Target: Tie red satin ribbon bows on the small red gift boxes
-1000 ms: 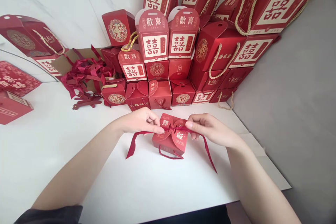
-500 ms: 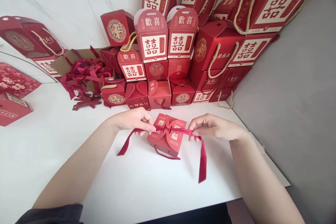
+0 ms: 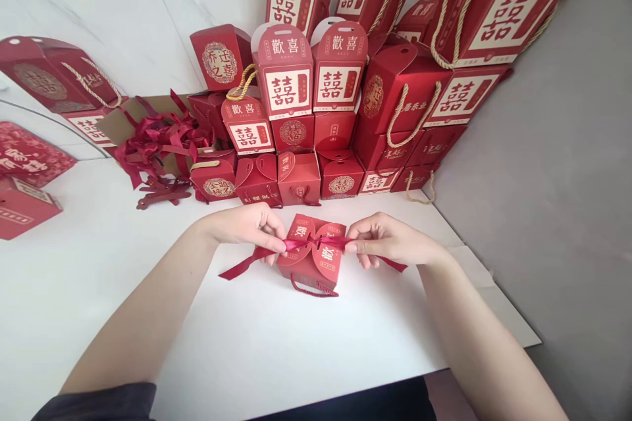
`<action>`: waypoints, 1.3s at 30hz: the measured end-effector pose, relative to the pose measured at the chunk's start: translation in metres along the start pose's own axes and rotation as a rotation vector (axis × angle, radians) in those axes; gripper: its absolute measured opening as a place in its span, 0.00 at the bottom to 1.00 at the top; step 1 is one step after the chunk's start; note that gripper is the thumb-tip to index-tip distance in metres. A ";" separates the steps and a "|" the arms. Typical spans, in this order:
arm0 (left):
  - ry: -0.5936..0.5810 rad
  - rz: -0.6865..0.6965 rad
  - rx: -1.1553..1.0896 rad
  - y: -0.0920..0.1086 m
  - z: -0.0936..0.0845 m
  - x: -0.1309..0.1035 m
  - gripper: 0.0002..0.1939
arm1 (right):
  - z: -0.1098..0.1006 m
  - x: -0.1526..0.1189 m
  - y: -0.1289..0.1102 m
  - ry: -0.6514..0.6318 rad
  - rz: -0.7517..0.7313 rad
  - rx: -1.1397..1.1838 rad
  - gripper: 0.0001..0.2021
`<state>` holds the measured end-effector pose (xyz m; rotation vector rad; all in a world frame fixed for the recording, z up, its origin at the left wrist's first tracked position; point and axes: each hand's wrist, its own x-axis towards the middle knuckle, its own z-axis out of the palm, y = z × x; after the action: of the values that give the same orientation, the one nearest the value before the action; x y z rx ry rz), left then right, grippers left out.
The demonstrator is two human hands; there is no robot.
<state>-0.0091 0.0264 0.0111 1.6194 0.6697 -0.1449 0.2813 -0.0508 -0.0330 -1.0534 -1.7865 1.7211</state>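
A small red gift box (image 3: 309, 268) with a rope handle on its near side stands on the white table. Across its closed top flaps runs a dark red ribbon (image 3: 241, 266), knotted at the middle. My left hand (image 3: 264, 230) pinches the ribbon at the box's left edge, and a tail hangs out to the left. At the right edge, my right hand (image 3: 375, 238) pinches the other side between thumb and fingers. The right tail passes behind that hand and comes out beyond it.
Several stacked red boxes (image 3: 340, 174) line the back of the white table (image 3: 237, 348). An open carton (image 3: 116, 122) of loose ribbons stands back left, near more red boxes (image 3: 27, 210). A grey wall (image 3: 553, 164) bounds the right side.
My right hand has moved slightly left, closer to the box. The right ribbon tail, hanging long before, now lies shorter behind the hand. The left hand has shifted a little left.
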 end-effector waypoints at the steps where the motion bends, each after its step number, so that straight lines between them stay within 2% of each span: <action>1: -0.002 0.000 0.005 0.000 0.000 0.000 0.09 | 0.002 0.001 0.001 0.038 -0.001 -0.009 0.17; 5: 0.039 -0.014 0.037 0.000 0.002 0.001 0.13 | 0.013 0.002 -0.001 0.228 -0.132 -0.150 0.14; 10: 0.205 0.015 0.146 0.003 0.011 0.005 0.16 | 0.026 0.008 -0.002 0.463 -0.430 -0.556 0.07; 13: 0.276 0.083 0.175 0.004 0.015 0.008 0.15 | 0.027 0.011 0.001 0.517 -0.566 -0.668 0.03; 17: 0.307 0.127 0.215 0.003 0.017 0.011 0.14 | 0.025 0.012 0.005 0.534 -0.560 -0.655 0.04; 21: 0.336 0.159 0.304 0.006 0.020 0.011 0.14 | 0.024 0.011 0.007 0.580 -0.623 -0.711 0.04; 24: 0.341 0.133 0.371 0.013 0.026 0.008 0.15 | 0.025 0.013 0.010 0.532 -0.665 -0.763 0.04; 26: 0.351 0.107 0.403 0.017 0.030 0.006 0.17 | 0.026 0.013 0.014 0.511 -0.676 -0.838 0.04; 31: 0.288 0.063 0.433 0.024 0.034 0.001 0.18 | 0.025 0.010 0.022 0.634 -0.595 -1.128 0.08; 36: 0.258 0.004 0.413 0.025 0.026 -0.005 0.19 | 0.018 0.005 0.019 0.580 -0.620 -1.402 0.10; 39: 0.274 -0.066 0.427 0.024 0.020 -0.009 0.19 | 0.011 -0.001 0.015 0.721 -0.680 -1.456 0.11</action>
<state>0.0016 0.0044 0.0328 2.0502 0.9502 -0.1198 0.2762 -0.0593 -0.0486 -1.0367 -2.2761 -0.5397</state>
